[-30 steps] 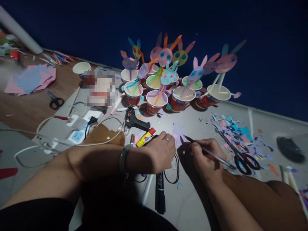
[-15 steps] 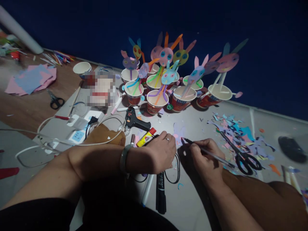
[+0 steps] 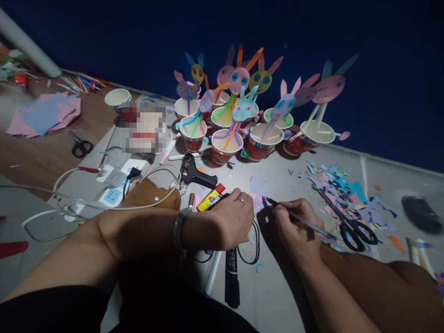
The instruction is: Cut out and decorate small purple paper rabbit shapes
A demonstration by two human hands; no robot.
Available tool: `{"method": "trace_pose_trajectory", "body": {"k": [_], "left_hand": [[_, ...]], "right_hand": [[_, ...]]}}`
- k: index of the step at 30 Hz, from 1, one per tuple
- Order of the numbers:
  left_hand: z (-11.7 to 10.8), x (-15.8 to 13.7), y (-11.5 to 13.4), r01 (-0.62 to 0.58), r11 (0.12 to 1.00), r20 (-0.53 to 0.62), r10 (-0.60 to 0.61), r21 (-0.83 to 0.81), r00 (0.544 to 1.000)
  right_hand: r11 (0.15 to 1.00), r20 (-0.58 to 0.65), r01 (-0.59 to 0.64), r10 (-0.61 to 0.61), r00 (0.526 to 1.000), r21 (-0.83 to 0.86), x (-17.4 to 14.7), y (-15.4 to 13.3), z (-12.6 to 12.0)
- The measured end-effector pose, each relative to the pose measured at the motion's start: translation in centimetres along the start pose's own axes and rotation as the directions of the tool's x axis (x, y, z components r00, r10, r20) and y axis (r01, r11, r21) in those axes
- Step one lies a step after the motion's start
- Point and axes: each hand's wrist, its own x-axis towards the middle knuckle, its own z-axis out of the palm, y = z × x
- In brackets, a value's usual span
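Observation:
My right hand (image 3: 300, 224) is closed round a pen (image 3: 307, 219), its tip at the right edge of a lilac paper cut-out (image 3: 258, 188). My left hand (image 3: 234, 217), wearing a ring, rests just left of that paper with fingers bent down; its fingertips are hidden, so I cannot tell whether they pinch anything. A yellow and red glue stick (image 3: 210, 199) lies against the back of this hand. Below it are a black marker (image 3: 231, 277) and a loop of black cord (image 3: 255, 245).
Several paper cups (image 3: 227, 150) with paper animal heads stand at the back. A black glue gun (image 3: 197, 173) lies left of centre, near a power strip (image 3: 113, 194) with cables. Large scissors (image 3: 347, 222) lie on paper scraps (image 3: 354, 185) at right. Small scissors (image 3: 81, 145) lie at left.
The pen tip has shifted very slightly to the right along the lilac paper. My left hand stays where it was.

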Motion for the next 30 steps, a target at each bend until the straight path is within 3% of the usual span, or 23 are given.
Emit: {"method": "trace_pose_trajectory", "body": {"k": [30], "left_hand": [[-0.03,0.01,-0.03,0.004,1.0,-0.001,-0.004,0.003,1.0]], "right_hand": [[1.0,-0.002,-0.02,0.02,1.0,0.01,0.05,0.65,-0.05]]}}
